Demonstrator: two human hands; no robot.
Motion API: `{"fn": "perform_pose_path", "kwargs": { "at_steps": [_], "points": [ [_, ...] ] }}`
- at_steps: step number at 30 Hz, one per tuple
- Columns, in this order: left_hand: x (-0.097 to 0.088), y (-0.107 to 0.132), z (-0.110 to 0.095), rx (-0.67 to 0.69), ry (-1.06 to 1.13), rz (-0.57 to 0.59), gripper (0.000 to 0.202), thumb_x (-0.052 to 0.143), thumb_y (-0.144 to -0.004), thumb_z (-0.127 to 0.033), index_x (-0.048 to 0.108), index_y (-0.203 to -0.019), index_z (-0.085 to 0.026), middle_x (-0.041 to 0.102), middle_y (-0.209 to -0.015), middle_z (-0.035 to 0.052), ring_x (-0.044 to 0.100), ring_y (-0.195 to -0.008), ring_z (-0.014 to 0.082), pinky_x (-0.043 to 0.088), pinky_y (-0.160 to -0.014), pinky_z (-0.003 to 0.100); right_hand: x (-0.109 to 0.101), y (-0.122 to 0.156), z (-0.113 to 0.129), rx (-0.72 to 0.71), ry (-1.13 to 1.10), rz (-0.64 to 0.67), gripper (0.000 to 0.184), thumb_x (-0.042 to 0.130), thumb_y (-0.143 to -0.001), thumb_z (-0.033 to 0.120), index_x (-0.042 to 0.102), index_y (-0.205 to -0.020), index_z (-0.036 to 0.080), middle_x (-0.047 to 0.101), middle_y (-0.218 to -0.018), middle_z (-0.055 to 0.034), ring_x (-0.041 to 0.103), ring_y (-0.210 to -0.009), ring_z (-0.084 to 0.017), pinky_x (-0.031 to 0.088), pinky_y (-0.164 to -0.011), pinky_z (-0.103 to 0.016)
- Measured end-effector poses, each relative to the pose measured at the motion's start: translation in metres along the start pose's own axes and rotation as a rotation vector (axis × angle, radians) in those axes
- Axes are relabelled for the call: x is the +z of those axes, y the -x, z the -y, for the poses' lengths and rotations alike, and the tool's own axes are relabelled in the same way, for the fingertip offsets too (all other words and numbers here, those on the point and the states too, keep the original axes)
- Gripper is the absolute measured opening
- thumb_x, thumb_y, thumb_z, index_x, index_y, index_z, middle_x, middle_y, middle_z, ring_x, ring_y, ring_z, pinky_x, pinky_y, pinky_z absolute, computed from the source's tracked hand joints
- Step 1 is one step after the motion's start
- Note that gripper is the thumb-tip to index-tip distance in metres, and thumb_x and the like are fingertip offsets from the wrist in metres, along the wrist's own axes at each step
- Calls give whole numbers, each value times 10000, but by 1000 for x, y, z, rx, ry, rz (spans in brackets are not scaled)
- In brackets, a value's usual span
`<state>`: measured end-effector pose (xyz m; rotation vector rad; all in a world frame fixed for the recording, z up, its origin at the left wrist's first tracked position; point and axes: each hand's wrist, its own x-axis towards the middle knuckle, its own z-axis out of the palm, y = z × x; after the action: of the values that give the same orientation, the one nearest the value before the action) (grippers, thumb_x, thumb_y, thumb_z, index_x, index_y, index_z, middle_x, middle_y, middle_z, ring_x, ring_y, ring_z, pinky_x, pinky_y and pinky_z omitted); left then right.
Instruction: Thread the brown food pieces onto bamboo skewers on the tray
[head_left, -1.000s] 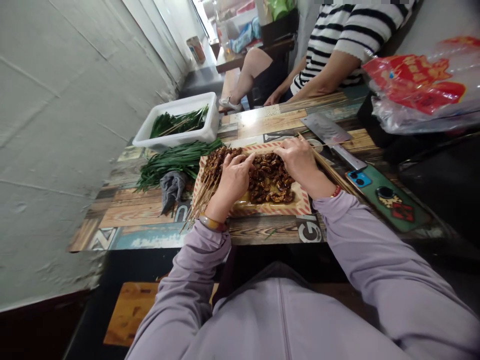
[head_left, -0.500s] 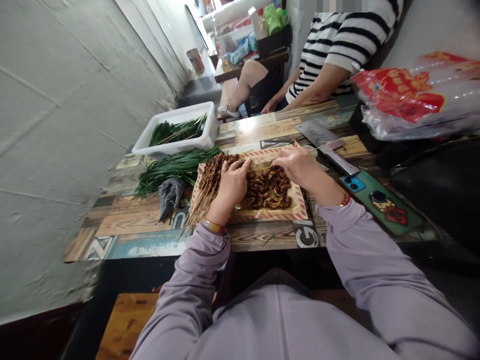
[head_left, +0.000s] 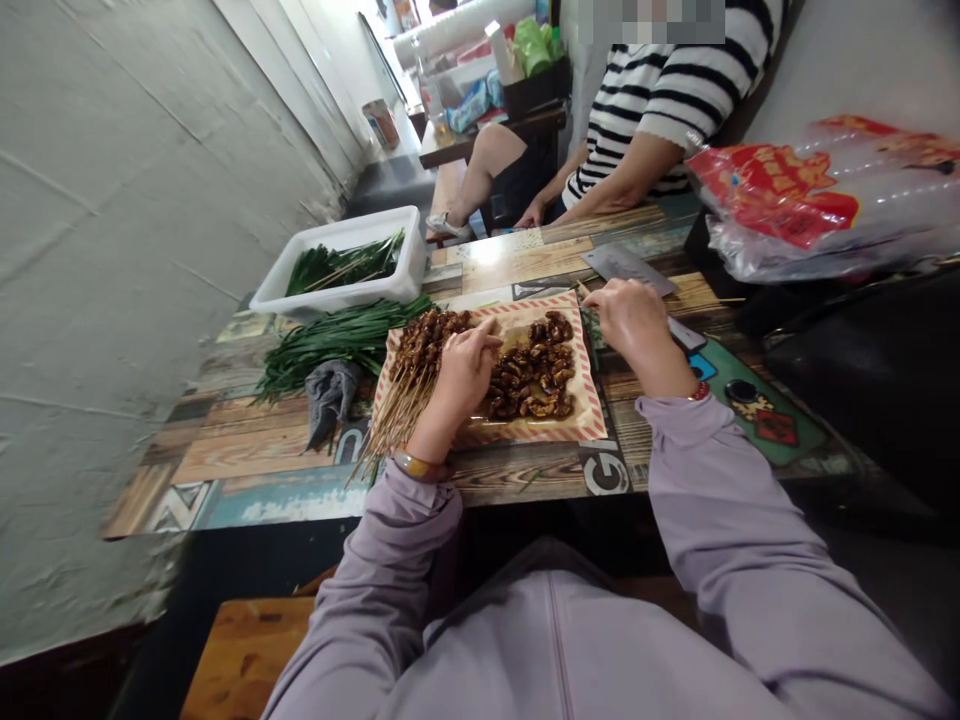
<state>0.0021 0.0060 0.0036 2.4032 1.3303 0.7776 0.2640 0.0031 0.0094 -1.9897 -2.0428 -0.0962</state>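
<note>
My left hand [head_left: 466,368] is over the middle of a paper-lined tray [head_left: 591,420] with a red-striped rim. Its fingers are bent together, and whatever they may hold is hidden. Past the tray's right edge, my right hand [head_left: 631,318] is closed on a thin wooden skewer [head_left: 729,300], which sticks out on both sides of it. Dark, sauced meat pieces [head_left: 531,375] lie loose in the tray's right half. On the left, several skewers of the same meat [head_left: 426,345] lie side by side, their bare sticks [head_left: 394,415] pointing toward me.
Green leafy stalks [head_left: 330,340] and a grey cloth [head_left: 331,390] lie left of the tray. Behind them stands a white tub [head_left: 262,297] of greens. A cleaver [head_left: 626,268], a green-cased phone [head_left: 772,415] and a plastic bag [head_left: 780,195] are at right. A person in stripes [head_left: 637,110] sits opposite.
My right hand has moved right, off the meat and beyond the tray's edge, with the skewer. My left hand stays over the tray, its fingers drawn closer together. The view has shifted slightly.
</note>
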Motion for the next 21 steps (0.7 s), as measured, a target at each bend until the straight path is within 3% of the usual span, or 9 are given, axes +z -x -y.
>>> {"fn": "perform_pose_path", "kwargs": {
  "at_steps": [5,10,16,21],
  "points": [
    [-9,14,0,-68,268,-213,454,429,-882,-173,506,-1328,-142,733,-1002,78,658,-959,176,473,-933,368,-1,2,6,-82,-5,92,394,381,-942,189,750,-1061,259,704,-1085,-92,625,-961,-240,422,-763,-332],
    [-30,33,-24,-64,338,-218,437,443,-907,-216,495,-1339,-173,725,-1015,74,665,-894,160,499,-843,326,0,8,22,-238,-80,128,379,429,-902,153,743,-1089,256,717,-1056,-75,625,-963,-217,439,-799,-311],
    [-65,52,-79,7,425,-92,454,473,-932,-278,472,-1383,-223,707,-1069,73,663,-867,180,534,-832,360,3,10,20,-303,-218,-38,334,449,-899,170,755,-1023,224,714,-1047,-71,619,-960,-213,443,-803,-309],
    [-90,63,-139,285,362,162,453,440,-926,-175,487,-1368,-264,691,-1104,60,649,-1009,198,513,-929,368,6,8,14,-271,-298,-140,327,441,-896,157,741,-1012,211,706,-1034,-70,619,-971,-216,452,-835,-314]
  ]
}}
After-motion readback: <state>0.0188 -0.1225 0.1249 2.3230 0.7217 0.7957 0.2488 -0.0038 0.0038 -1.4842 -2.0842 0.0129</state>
